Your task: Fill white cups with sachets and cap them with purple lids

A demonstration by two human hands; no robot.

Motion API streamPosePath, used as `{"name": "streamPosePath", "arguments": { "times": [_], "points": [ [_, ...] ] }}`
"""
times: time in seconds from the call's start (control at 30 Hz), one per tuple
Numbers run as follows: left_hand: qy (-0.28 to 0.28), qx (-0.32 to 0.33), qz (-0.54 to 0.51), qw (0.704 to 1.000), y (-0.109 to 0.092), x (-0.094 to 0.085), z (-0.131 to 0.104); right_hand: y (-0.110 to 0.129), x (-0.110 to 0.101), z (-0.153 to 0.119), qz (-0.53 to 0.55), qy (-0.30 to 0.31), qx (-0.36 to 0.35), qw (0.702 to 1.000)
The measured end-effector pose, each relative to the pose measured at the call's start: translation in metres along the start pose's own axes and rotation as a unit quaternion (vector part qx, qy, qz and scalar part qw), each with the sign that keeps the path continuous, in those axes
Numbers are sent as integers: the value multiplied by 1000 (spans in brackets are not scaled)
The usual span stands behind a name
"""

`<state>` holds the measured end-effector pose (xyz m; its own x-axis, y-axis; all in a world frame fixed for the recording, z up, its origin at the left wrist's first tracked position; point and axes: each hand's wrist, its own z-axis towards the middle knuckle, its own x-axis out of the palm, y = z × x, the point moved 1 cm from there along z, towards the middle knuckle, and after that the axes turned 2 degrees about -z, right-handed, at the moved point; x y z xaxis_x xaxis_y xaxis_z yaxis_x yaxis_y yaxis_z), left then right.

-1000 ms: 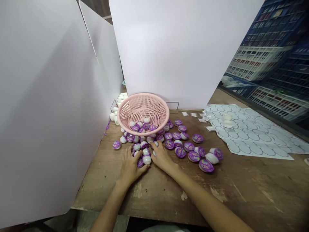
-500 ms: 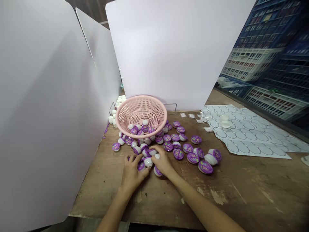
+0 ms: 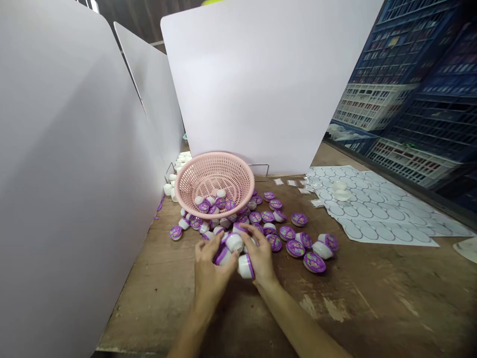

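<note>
Between them, my left hand (image 3: 210, 266) and my right hand (image 3: 261, 253) clasp a cluster of small white cups with purple lids (image 3: 234, 243). The left fingers curl round the cluster's left side, and the right fingers press in from the right. One cup (image 3: 245, 266) sits low in the bunch, on its side, against my right palm. Just beyond my hands stands a pink plastic basket (image 3: 215, 158), tilted toward me, with several of the same cups at its near side. More lidded cups (image 3: 295, 248) lie scattered on the table to the right.
White panels (image 3: 238, 89) rise at the back and left. On the right lie paper sheets printed with circles (image 3: 376, 211), with small clear packets (image 3: 291, 183) near them. Stacked crates (image 3: 376, 107) stand at far right. White pieces (image 3: 168, 189) lie behind the basket's left side.
Both hands have closed round several cups and gathered them into one bunch, lifted a little from the table. The camera view has shifted slightly.
</note>
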<state>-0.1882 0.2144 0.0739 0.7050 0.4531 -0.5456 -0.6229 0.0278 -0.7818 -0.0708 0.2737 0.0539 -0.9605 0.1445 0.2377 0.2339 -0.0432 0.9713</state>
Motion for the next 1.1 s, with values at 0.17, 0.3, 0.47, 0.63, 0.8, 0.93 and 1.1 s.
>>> {"name": "streamPosePath", "arguments": {
  "times": [0.17,0.3,0.47,0.63,0.8,0.93,1.1],
  "points": [
    [-22,58,40,997,-24,-13,100,46,54,91,-96,50,-121,987],
    [43,27,66,997,-17,-2,168,49,94,151,-217,53,-58,973],
    [-61,76,66,993,12,-26,151,50,59,153,-252,75,-103,959],
    [-45,15,181,982,80,-78,89,26,-48,122,-495,75,-152,852],
    [162,54,219,961,103,-61,70,-7,-65,87,-627,261,-116,725],
    [169,98,224,955,87,-27,62,-8,-36,60,-632,296,-166,697],
    [139,121,249,951,74,-4,39,-7,-26,39,-657,323,-249,634]
  ]
}}
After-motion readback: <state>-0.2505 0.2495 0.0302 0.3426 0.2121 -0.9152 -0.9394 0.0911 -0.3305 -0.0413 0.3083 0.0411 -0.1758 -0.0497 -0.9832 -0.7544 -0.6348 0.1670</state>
